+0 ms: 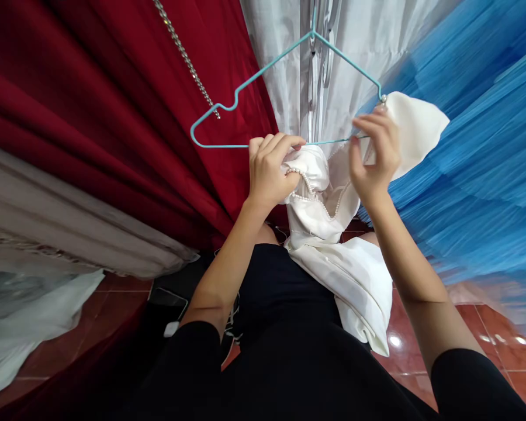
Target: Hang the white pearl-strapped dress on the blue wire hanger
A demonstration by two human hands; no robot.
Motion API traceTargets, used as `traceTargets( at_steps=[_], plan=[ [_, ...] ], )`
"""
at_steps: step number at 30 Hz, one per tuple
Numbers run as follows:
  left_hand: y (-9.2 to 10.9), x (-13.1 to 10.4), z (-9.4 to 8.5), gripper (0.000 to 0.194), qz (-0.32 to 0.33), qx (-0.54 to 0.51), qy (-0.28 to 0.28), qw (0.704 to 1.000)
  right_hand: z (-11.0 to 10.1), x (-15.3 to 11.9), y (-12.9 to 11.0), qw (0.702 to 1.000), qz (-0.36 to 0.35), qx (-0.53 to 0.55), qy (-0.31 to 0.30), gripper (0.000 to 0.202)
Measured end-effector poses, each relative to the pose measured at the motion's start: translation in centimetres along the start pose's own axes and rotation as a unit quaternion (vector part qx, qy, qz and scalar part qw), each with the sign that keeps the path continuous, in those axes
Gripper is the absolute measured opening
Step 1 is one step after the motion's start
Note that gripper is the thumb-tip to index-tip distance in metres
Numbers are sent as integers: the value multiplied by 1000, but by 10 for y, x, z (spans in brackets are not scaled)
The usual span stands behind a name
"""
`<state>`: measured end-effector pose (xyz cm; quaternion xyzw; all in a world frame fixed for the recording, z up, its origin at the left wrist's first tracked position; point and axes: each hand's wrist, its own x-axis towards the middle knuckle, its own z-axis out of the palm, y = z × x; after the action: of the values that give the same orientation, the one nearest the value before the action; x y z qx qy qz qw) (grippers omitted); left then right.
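Observation:
A light-blue wire hanger [263,72] hangs in front of me, its hook out of view at the top. On its right end sits one sleeve [416,131] of a white dress [318,225] with a pearl-trimmed neckline. My left hand [272,166] is closed around the dress's other sleeve, its fingers at the hanger's bottom bar. Thumb and fingers apart, my right hand [377,149] is beside the hanger's right end, against the pearl edge; it is slightly blurred. The dress's lower part drapes down over my lap.
Red fabric [158,123] hangs on the left with a beaded strand [186,55]. White garments [276,64] hang behind the hanger, and blue tulle [473,164] is on the right. Beige fabric [48,204] hangs farther left. Below are red floor tiles [486,327].

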<state>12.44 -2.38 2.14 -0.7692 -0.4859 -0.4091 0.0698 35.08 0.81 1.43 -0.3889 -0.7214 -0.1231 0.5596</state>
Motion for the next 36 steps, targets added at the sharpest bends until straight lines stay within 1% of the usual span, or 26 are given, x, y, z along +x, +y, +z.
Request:
traceTargets(
  at_steps=[1,2,3,6,8,11,13,15,18,19,21,23,25,27,28,30,32,33,36],
  plan=[
    [-2,0,1,41,-3,4,1,1000,-4,2,10,999,12,-17,42,32],
    [-3,0,3,41,-4,7,2,1000,-7,4,20,997,22,-30,67,35],
    [-4,-1,4,41,-6,8,0,1000,-8,7,31,996,26,-34,72,39],
    [-6,-2,6,40,-11,7,-5,1000,0,14,56,999,25,-22,37,45],
    [-7,-2,7,39,-18,3,-2,1000,10,19,63,998,41,-33,21,43],
    [-10,-3,3,38,-27,-6,7,1000,18,30,64,992,101,-80,-4,27],
    [-13,-2,-3,36,-33,-8,13,999,15,40,64,987,136,-88,-10,16],
    [-17,0,-11,35,-35,-8,13,999,6,50,67,987,148,-68,14,16],
    [-21,4,-18,36,-24,-8,6,1000,-10,55,80,979,171,-36,100,29],
    [-23,5,-19,37,-20,-10,8,1000,-15,52,86,975,183,-32,123,31],
    [-25,6,-16,38,-11,-22,17,1000,-24,39,95,967,191,-18,169,29],
    [-27,6,-10,38,-8,-38,27,999,-30,17,98,962,170,9,214,20],
    [-29,6,-2,39,-9,-52,36,998,-34,-6,92,954,143,32,260,13],
    [-30,6,6,39,-10,-64,41,997,-35,-24,79,954,116,36,274,19],
    [-30,6,10,39,-10,-70,40,997,-34,-29,70,958,95,33,269,23],
    [-27,6,15,40,-11,-77,36,996,-29,-31,52,972,38,29,228,29],
    [-23,6,17,40,-12,-80,31,996,-20,-26,34,988,-6,20,155,34],
    [-20,5,17,40,-12,-79,30,996,-14,-22,27,994,-14,10,110,37],
    [-14,2,14,37,-6,-70,27,997,4,-12,16,999,-6,-29,-18,40]
  ],
)
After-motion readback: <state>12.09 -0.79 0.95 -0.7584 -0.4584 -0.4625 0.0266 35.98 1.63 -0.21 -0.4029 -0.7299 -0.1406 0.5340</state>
